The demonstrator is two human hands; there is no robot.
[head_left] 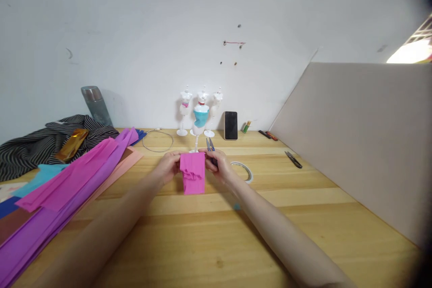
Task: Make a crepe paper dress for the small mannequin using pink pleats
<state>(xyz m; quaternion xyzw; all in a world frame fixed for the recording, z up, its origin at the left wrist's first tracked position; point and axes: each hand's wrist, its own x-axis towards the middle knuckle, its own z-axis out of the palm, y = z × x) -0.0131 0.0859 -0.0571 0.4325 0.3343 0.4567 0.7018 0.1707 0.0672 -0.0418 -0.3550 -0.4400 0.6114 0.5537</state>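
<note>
A piece of bright pink crepe paper [194,175] hangs between my two hands above the wooden table, wrinkled across its middle. My left hand [168,167] pinches its upper left corner. At the upper right corner, the fingers of my right hand [219,164] are closed on the same paper. That hand also keeps a pair of small thread snips [211,146], blades pointing up and away from me. Just behind the paper stands a white mini dress form [199,128] with a teal wrap around its body; the paper hides part of its base.
Several dress forms [182,117] stand by the wall. A tape roll [248,173] lies right of my hands, scissors [293,159] farther right. A phone [231,126] leans at the back. Crepe paper sheets [67,193], striped cloth [30,144] and a bottle [97,105] occupy the left.
</note>
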